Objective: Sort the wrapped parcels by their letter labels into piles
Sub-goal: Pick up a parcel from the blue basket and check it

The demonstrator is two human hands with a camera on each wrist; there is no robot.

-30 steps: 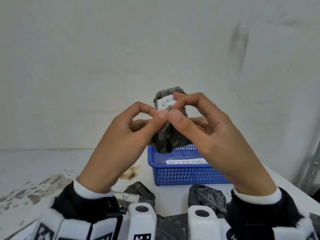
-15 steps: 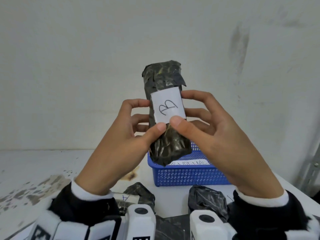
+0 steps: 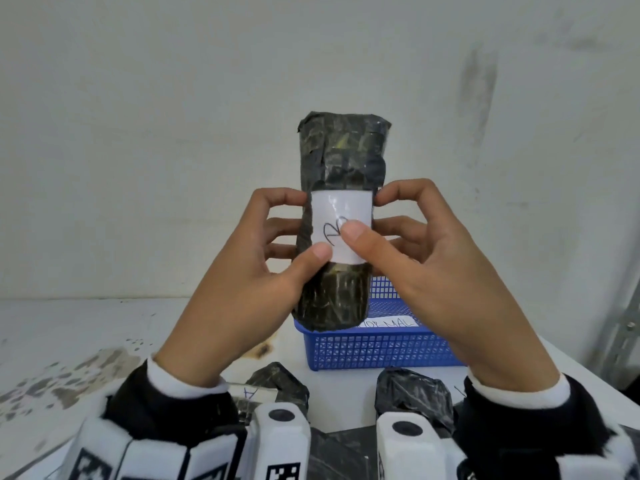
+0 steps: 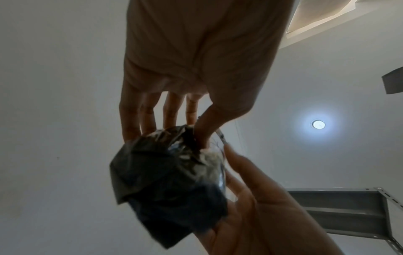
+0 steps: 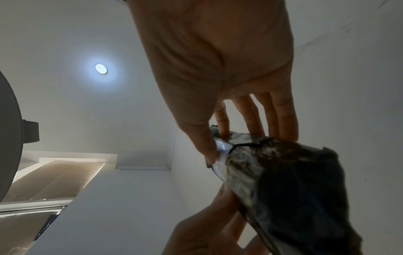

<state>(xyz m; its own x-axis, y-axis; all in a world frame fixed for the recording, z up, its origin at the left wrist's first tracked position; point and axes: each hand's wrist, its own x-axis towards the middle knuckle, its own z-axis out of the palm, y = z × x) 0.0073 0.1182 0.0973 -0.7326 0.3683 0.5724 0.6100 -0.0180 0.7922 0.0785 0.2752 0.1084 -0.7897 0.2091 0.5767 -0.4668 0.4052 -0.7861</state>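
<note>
both hands hold one dark wrapped parcel (image 3: 341, 216) upright at the centre of the head view, label turned to the camera, likely so its letter can be read. left hand (image 3: 242, 282) and right hand (image 3: 446, 271) each curl round a side, thumbs pressed on the white label (image 3: 341, 209), partly covering a letter that looks like b. two more parcels (image 3: 412, 393) lie at lower centre, before the blue basket (image 3: 381, 348).
</note>
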